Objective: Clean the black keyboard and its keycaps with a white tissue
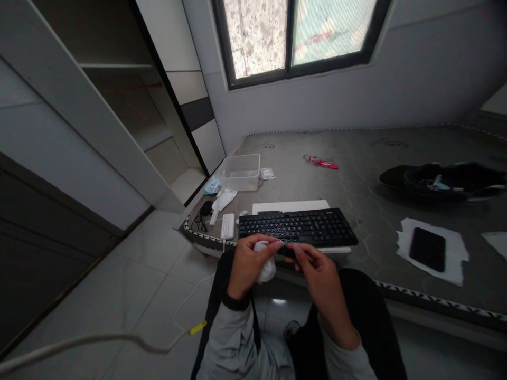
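With the keyboard at twelve o'clock, our left hand cups a soft-looking white wad and our right hand pinches a dark piece, probably light, best held endwise.

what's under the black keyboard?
A flat white sheet or board shows past the far and near edges of the keyboard. Anything else directly beneath is covered, can't tell.

A room in a home, probably a bedroom, is shown. This is indicated by a tall white built-in wardrobe with open shelving, a dark-framed sliding window, a glossy pale tiled floor and a broad grey mattress-like surface with patterned piping.
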A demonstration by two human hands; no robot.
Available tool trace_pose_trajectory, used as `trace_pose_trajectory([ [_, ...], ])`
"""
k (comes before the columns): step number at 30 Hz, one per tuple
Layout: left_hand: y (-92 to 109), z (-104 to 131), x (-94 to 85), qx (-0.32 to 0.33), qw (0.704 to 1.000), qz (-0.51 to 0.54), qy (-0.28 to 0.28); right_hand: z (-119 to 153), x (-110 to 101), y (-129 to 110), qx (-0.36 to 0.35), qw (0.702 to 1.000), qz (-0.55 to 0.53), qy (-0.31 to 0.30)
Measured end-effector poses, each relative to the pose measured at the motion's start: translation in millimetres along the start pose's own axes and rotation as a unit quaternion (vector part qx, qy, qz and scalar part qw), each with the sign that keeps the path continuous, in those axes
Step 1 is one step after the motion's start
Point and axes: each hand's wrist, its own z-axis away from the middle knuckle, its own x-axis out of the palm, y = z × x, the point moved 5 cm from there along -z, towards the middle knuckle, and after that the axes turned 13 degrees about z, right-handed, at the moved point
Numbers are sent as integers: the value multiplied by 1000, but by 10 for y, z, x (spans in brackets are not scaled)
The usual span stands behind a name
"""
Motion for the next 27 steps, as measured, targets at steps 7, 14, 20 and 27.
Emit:
trace_pose_trajectory([
  [7,-113,-58,1,-17,999,-34,-6,-49,-37,81,4,1000,3,3],
  [14,-149,-147,-36,-4,998,-55,15,-125,-9,158,-17,998,56,-17],
  [20,-134,-202,-24,33,994,-106,-2,-213,1,243,-13,997,68,-22],
  [27,-112,-230,-7,87,985,-140,-48,-259,19,266,-9,997,72,-31],
])
